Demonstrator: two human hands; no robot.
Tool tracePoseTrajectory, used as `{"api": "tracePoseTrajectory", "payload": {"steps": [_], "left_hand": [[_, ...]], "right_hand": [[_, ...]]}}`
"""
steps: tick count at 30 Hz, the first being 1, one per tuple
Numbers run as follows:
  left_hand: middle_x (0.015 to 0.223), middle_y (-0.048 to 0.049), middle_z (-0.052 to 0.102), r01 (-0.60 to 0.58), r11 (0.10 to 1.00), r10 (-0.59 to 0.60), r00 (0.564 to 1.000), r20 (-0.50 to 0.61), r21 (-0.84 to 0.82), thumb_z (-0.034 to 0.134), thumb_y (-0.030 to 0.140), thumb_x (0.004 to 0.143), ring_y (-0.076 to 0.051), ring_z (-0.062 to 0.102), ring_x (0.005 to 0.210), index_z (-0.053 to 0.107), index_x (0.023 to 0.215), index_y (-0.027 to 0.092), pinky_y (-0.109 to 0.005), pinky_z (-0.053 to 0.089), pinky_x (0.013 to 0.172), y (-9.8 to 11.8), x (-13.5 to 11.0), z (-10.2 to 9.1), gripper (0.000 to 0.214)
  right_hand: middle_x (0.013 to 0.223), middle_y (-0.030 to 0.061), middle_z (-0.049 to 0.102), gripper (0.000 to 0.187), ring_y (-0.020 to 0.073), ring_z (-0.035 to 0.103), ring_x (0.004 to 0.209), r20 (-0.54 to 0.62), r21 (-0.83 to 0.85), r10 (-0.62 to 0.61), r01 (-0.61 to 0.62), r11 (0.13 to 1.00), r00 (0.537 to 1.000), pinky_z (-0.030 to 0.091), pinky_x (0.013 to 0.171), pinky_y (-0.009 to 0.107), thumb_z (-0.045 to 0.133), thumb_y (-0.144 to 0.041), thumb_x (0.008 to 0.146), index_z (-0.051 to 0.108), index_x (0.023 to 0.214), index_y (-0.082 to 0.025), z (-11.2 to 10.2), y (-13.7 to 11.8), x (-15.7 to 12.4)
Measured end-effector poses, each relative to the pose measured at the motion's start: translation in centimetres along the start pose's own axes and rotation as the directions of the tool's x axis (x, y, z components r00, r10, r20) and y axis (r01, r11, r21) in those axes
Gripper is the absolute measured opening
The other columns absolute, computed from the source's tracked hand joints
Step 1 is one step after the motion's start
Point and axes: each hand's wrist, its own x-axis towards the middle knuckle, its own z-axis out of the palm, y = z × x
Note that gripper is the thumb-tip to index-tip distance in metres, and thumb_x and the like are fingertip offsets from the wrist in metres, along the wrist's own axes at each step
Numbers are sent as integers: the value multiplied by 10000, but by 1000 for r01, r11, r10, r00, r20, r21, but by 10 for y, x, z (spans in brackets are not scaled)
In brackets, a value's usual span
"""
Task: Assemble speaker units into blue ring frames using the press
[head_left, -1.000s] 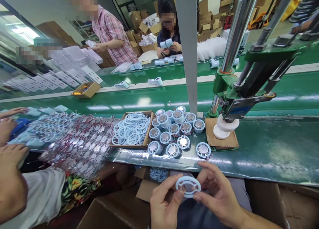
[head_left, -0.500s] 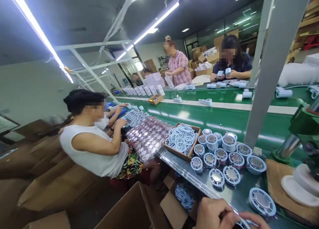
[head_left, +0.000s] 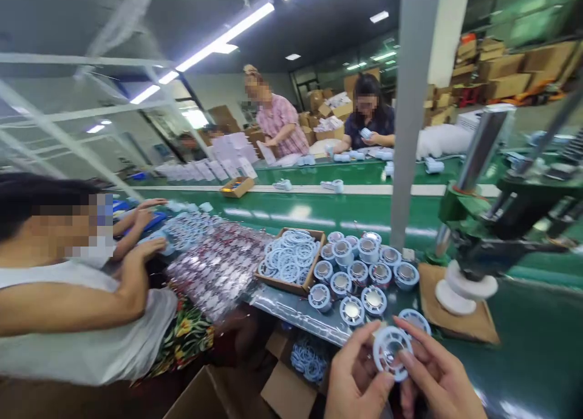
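Low in the head view, a light-blue round part (head_left: 392,345) with a slotted ring and a shiny centre is held up between my two hands. My left hand (head_left: 354,379) pinches its left rim between thumb and fingers. On the other side my right hand (head_left: 439,370) grips the right edge, its thumb across the face. Just behind the fingers lies another blue round part (head_left: 415,319), partly covered. Several similar blue round parts with silver discs (head_left: 373,299) stand grouped on the green bench (head_left: 298,313).
A cardboard tray of blue rings (head_left: 291,255) sits left of the group. To the right stands a green press (head_left: 483,249) with white round pads on brown board. A grey post (head_left: 405,164) rises behind. A co-worker (head_left: 68,285) sits at left; cartons are below.
My view has swung right, bringing the press more fully into sight. Both hands have come up into view with the blue round part, whose face is now visible.
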Motion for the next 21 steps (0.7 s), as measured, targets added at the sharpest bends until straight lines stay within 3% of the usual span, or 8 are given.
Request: {"api": "tracePoseTrajectory", "payload": {"steps": [4, 8, 11, 15, 21], "left_hand": [[1192, -140, 744, 91, 995, -92, 994, 57, 35, 848, 440, 769, -311, 729, 1058, 677, 1304, 228, -394, 590, 941, 35, -2, 2, 600], [1168, -160, 749, 183, 979, -189, 980, 67, 85, 898, 430, 713, -335, 732, 1046, 685, 1307, 179, -397, 594, 928, 52, -3, -6, 679], [1113, -156, 761, 184, 980, -192, 975, 113, 81, 910, 448, 693, -334, 737, 998, 690, 1305, 168, -397, 608, 879, 55, -3, -10, 708], [994, -99, 780, 252, 968, -250, 963, 100, -12, 944, 411, 651, -251, 742, 856, 719, 1273, 215, -300, 613, 757, 58, -3, -8, 691], [1124, -82, 783, 329, 934, -318, 943, 94, -140, 950, 304, 654, -283, 735, 1040, 741, 1236, 286, -317, 590, 895, 63, -2, 0, 619]], "right_hand": [[831, 26, 692, 610, 89, 655, 515, 287, 178, 14, -68, 982, 958, 567, 524, 209, 759, -503, 851, 599, 1392, -272, 1, -20, -3], [976, 22, 710, 582, 97, 748, 717, 413, 325, -31, -116, 939, 910, 606, 687, 201, 771, -336, 884, 557, 1423, -378, 0, -30, -11], [1036, 8, 724, 540, 93, 765, 820, 441, 380, -103, -81, 922, 892, 610, 761, 189, 728, -239, 924, 564, 1399, -435, 0, -32, -16], [1055, -15, 748, 565, 62, 757, 860, 459, 410, -148, -61, 910, 876, 601, 800, 155, 690, -149, 943, 555, 1395, -460, 1, -33, -18], [1065, -25, 758, 571, 49, 752, 885, 442, 417, -148, -56, 907, 885, 600, 834, 149, 681, -127, 947, 551, 1400, -449, 0, -34, -19]]}}
